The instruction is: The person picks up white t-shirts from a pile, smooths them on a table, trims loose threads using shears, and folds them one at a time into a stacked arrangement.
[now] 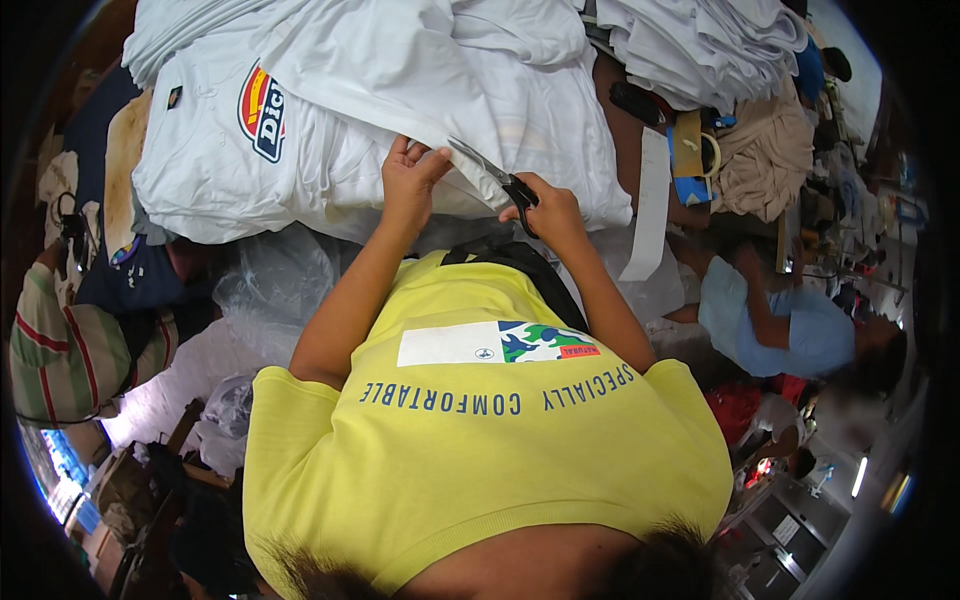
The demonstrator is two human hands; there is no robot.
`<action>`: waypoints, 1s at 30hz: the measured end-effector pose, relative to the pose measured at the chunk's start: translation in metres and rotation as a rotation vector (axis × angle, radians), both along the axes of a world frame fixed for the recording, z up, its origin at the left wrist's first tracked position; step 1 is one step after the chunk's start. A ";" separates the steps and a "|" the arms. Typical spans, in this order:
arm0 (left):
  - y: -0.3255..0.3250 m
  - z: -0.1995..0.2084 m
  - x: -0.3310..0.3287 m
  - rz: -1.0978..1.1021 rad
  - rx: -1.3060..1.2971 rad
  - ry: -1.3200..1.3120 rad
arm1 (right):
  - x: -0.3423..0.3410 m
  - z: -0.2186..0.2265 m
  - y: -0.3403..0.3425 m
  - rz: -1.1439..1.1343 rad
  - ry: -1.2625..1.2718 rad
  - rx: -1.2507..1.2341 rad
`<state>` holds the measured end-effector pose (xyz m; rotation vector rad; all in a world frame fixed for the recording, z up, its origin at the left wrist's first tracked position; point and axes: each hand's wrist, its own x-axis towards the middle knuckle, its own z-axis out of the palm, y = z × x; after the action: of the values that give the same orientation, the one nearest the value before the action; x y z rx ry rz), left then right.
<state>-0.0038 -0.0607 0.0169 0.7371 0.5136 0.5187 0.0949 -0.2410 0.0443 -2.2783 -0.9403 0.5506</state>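
White shirt [400, 75] lies on top of the pile [215, 205], edge toward the wearer. Left hand [412, 180] is at that edge, fingers bent, thumb near the scissors tip; can't tell if it pinches cloth or just rests there. Right hand [550, 212] is closed round the handles of the black-handled scissors [507, 182], blades angled up-left over the edge. Blade gap: can't tell.

Risks, as judged: tip sits close to left thumb, so a slip or early snip could nick it. Blades lie along the cloth, so a fold caught between them could get cut. Loose hold at the edge could let the cloth slide and spoil the aim. Pile overhangs toward the lap; a tug could drag layers down.

Hard to see: right fingertips inside the loops, underside of the edge, any thread there. Pile's far side is cut off; outer rim dark and warped.
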 end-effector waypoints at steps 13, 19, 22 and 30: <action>0.007 0.001 -0.003 0.011 0.022 -0.030 | 0.002 0.006 0.023 0.031 -0.025 0.023; 0.015 -0.004 -0.003 0.033 0.009 -0.002 | 0.001 -0.002 0.022 0.032 -0.093 0.054; 0.016 -0.007 -0.003 0.026 0.029 -0.019 | -0.003 0.020 0.039 0.021 -0.088 -0.008; 0.018 -0.004 -0.003 0.019 0.024 -0.027 | 0.001 0.000 0.037 0.037 -0.080 0.014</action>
<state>-0.0072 -0.0425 0.0134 0.7479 0.4901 0.5529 0.0956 -0.2041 0.0440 -2.2895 -1.0233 0.4704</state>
